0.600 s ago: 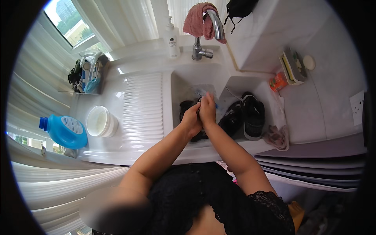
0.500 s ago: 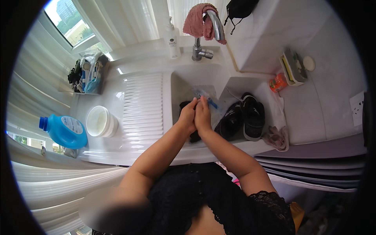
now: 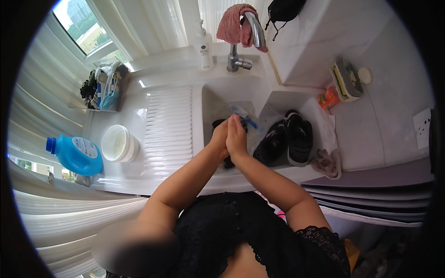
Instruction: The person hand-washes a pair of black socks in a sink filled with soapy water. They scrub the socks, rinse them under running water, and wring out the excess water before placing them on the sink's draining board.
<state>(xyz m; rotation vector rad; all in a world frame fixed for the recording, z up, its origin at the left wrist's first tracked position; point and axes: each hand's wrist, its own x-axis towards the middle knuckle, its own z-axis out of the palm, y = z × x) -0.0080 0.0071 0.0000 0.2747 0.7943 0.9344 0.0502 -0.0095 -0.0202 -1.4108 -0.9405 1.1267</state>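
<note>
My left hand [image 3: 221, 136] and my right hand [image 3: 237, 136] press together palm to palm above the left basin of a white sink [image 3: 227, 84]. Their fingers are closed and point away from me; whatever lies between the palms, if anything, is hidden. Beneath them, a dark item [image 3: 229, 163] shows only in part in the basin, its kind hidden by my hands. Just past my right fingertips lies a blue handle-like piece [image 3: 251, 122], close to shallow, cloudy water [image 3: 245, 107]. A pair of black shoes, one left [image 3: 270, 144] and one right [image 3: 299, 141], stands in the smaller right compartment.
Left of the basin is a ribbed washboard [image 3: 169, 129], with a white tub [image 3: 119, 143] and blue detergent bottle [image 3: 79, 154] beyond. A pink cloth [image 3: 234, 23] drapes the tap [image 3: 238, 62]. A pump bottle [image 3: 203, 48] stands behind; a crumpled cloth [image 3: 327, 164] hangs at right.
My hands have shifted slightly, and the right one has turned more upright against the left. A bit more of the dark item shows beyond my fingertips.
</note>
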